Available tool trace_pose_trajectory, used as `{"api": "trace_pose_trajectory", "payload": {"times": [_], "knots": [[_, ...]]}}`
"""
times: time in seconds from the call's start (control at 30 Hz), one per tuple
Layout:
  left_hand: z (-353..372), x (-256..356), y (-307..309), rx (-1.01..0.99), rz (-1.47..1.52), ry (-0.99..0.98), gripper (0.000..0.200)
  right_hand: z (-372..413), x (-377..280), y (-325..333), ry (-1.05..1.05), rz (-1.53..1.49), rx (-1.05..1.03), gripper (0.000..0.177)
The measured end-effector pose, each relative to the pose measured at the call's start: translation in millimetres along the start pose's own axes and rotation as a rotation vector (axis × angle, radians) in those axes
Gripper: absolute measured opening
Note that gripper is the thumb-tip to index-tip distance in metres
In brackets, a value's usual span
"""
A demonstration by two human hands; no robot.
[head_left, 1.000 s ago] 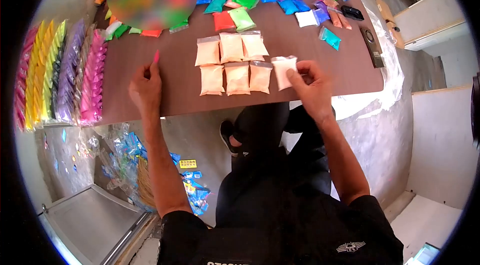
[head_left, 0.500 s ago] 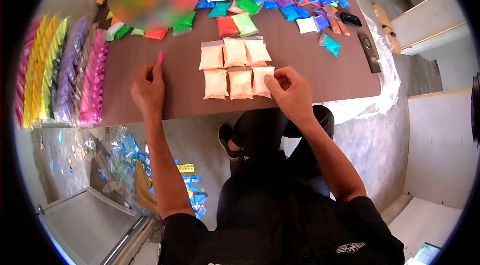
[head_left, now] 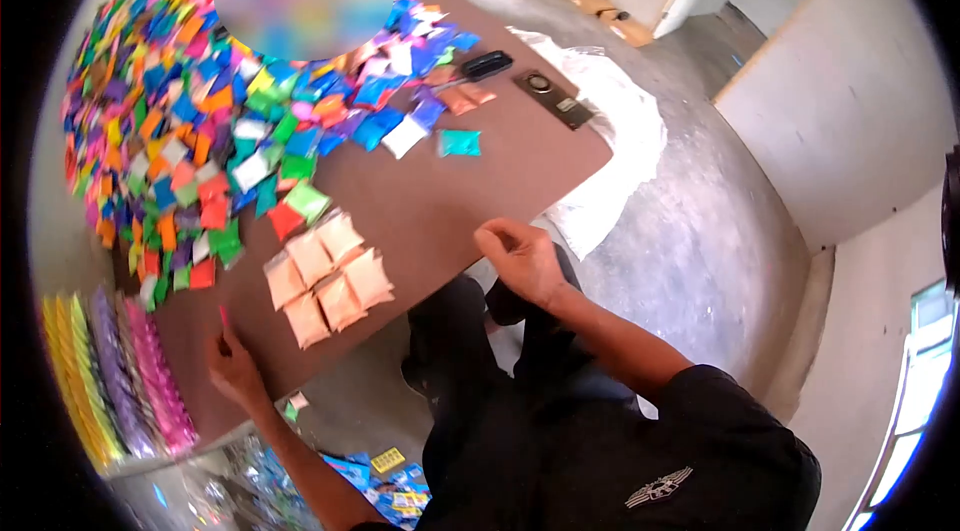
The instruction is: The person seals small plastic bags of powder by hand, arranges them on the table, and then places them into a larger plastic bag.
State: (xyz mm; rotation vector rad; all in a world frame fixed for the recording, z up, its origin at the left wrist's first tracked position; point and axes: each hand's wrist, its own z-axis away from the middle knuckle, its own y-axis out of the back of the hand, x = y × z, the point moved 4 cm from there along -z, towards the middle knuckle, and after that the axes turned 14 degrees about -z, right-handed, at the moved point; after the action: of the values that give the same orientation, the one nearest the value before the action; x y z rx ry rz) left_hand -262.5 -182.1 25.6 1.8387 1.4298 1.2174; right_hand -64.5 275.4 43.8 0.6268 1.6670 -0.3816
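Observation:
Several pale peach packets (head_left: 340,299) lie in two touching rows near the table's front edge. My left hand (head_left: 234,367) is to their left, closed on a thin pink pointed strip (head_left: 224,315) that sticks up from the fingers. What the strip is made of cannot be made out. My right hand (head_left: 522,256) is over the table's right front edge, apart from the packets. Its fingers are curled in, and nothing shows in them. Just behind the peach packets lie a red packet (head_left: 284,222) and a light green packet (head_left: 306,201).
A large heap of colourful packets (head_left: 150,121) covers the brown table's (head_left: 450,216) back and left. Bundled strips of packets (head_left: 150,371) lie at the left corner. A black object (head_left: 487,65), a dark flat device (head_left: 553,98) and a teal packet (head_left: 460,143) lie to the right.
The view has swung to the right and tilted. My right hand has left the peach packets and moved right. My left hand still holds the pink strip.

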Motion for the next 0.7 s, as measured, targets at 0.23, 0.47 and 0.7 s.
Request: {"api": "trace_pose_trajectory", "payload": {"times": [0.23,0.47,0.7], "knots": [[9.8,13.3,1.1,0.045,-0.137,-0.094,0.025,-12.6,37.5,181.0,0.022,0.215,0.428,0.019],[11.3,13.1,-0.7,0.043,-0.198,-0.122,0.025,-56.3,39.4,302.5,0.15,0.523,0.6,0.014],[-13.2,-46.9,-26.8,-0.324,-0.19,0.146,0.033,-136.7,67.3,356.0,-0.024,0.696,0.5,0.014]]}}
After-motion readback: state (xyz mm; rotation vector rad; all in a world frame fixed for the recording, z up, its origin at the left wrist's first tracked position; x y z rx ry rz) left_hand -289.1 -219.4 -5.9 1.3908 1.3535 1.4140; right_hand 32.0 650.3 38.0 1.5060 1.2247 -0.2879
